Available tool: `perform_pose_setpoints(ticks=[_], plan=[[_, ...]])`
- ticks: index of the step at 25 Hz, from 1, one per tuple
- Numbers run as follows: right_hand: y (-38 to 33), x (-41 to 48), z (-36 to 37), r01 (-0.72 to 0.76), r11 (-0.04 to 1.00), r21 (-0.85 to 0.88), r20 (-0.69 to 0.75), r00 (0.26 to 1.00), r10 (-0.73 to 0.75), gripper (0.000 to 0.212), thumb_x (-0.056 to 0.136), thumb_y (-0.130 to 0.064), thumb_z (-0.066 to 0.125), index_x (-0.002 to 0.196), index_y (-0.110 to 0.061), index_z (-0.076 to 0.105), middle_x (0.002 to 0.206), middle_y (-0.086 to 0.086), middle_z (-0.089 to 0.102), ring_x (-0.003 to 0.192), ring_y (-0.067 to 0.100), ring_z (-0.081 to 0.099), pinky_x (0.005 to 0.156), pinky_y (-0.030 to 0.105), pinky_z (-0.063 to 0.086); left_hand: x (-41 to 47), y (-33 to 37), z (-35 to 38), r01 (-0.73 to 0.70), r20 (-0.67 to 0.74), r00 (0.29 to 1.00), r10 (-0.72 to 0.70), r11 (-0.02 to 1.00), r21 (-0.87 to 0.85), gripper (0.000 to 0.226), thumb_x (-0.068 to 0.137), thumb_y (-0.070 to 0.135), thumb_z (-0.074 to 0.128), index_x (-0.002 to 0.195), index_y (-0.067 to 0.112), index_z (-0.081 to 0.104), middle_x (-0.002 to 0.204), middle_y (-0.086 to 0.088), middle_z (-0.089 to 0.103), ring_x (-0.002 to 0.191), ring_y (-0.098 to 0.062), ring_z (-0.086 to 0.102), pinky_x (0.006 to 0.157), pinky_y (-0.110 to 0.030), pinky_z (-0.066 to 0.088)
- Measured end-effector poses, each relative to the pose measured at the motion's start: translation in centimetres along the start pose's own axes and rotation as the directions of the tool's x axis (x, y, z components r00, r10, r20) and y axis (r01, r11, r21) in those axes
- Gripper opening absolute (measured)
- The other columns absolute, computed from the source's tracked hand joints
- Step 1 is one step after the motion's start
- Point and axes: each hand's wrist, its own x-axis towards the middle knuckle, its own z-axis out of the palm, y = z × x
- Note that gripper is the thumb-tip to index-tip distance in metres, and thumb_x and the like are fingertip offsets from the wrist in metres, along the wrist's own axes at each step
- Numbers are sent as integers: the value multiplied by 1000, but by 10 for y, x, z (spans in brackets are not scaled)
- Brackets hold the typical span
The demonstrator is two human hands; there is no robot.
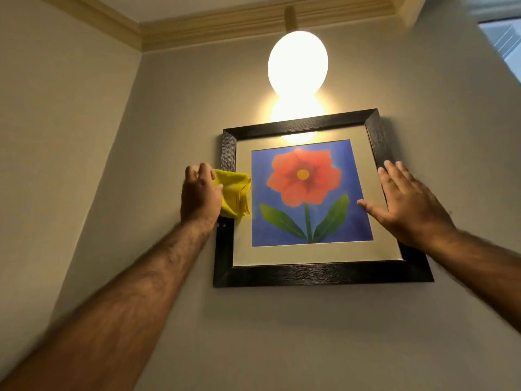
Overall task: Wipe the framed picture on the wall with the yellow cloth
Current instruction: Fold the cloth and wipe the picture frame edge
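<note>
A picture of a red flower on blue, in a black frame (pixel 318 273), hangs on the grey wall. My left hand (pixel 200 193) grips a folded yellow cloth (pixel 235 194) and presses it against the frame's left side, the cloth reaching over the pale mat. My right hand (pixel 406 201) lies flat with fingers spread on the right side of the frame and glass, holding nothing.
A glowing round lamp (pixel 297 62) hangs just above the frame's top edge. A wall corner (pixel 132 114) runs down to the left of the picture. A window (pixel 504 43) shows at the top right. Cream moulding (pixel 225 26) lines the ceiling.
</note>
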Motion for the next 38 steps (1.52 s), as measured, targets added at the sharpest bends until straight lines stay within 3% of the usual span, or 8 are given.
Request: perform_pose_setpoints(ticks=[2, 4, 8, 11, 16, 21, 28, 38], plan=[[6, -4, 16, -35, 999, 3, 61, 998, 35, 104, 84, -83, 20, 161, -14, 8, 171, 2, -1, 158, 17, -1, 127, 43, 14, -6, -2, 8, -243, 25, 970, 242, 956, 166, 19, 92, 9, 62, 109, 4, 68, 125, -20, 62, 112, -37, 60, 89, -43, 55], [10, -10, 34, -37, 999, 28, 47, 998, 35, 110, 79, -87, 12, 161, -15, 2, 171, -1, -9, 157, 13, -7, 128, 40, 9, -20, -6, 17, -369, 78, 929, 363, 925, 88, 28, 95, 5, 55, 118, -3, 69, 125, -25, 66, 115, -43, 62, 99, -49, 55], [10, -18, 56, -32, 999, 8, -79, 996, 33, 109, 82, -85, 10, 160, -10, 4, 171, 4, -6, 158, 17, -4, 128, 41, 10, -72, -19, 25, -264, 230, 935, 271, 962, -62, 68, 103, 46, 37, 155, 3, 31, 165, -14, 29, 156, -28, 24, 127, -41, 23], [12, -18, 63, -19, 1000, -9, -119, 993, 18, 110, 82, -86, 8, 160, -9, 4, 171, 7, -3, 158, 19, 0, 128, 42, 11, -125, -34, 21, -281, 229, 932, 280, 959, -27, 88, 96, 69, 17, 159, 8, 20, 170, -8, 16, 159, -21, 12, 129, -37, 15], [12, -16, 62, -12, 1000, -9, -121, 993, 11, 112, 80, -87, 6, 160, -8, 3, 171, 8, -4, 158, 19, -2, 128, 41, 8, -189, -49, 11, -283, 259, 929, 265, 959, 33, 85, 97, 71, 19, 160, 12, 19, 170, -3, 17, 158, -18, 14, 127, -38, 18], [10, -17, 60, -6, 1000, -22, -131, 991, 3, 110, 81, -83, 10, 160, -5, 5, 171, 10, -2, 158, 22, 0, 128, 41, 8, -78, -14, 30, -214, 246, 946, 211, 977, -13, 103, 87, 79, 10, 159, 5, 18, 170, -10, 13, 159, -23, 10, 129, -35, 12], [10, -18, 61, -11, 999, -33, -142, 990, 6, 110, 82, -84, 12, 160, -7, 3, 171, 9, -4, 158, 21, -1, 128, 41, 9, 47, 7, 56, -165, 334, 932, 142, 985, 41, 92, 94, 72, 18, 161, 12, 4, 172, -5, 0, 159, -20, 0, 129, -38, 4], [12, -16, 64, -14, 1000, -13, -161, 987, 12, 109, 83, -84, 14, 160, -6, 6, 171, 10, 1, 158, 22, 2, 127, 40, 8, -150, -41, 7, -219, 331, 917, 223, 974, -50, 95, 87, 82, 10, 162, 23, 4, 172, 7, -2, 159, -9, 0, 127, -30, 11]])
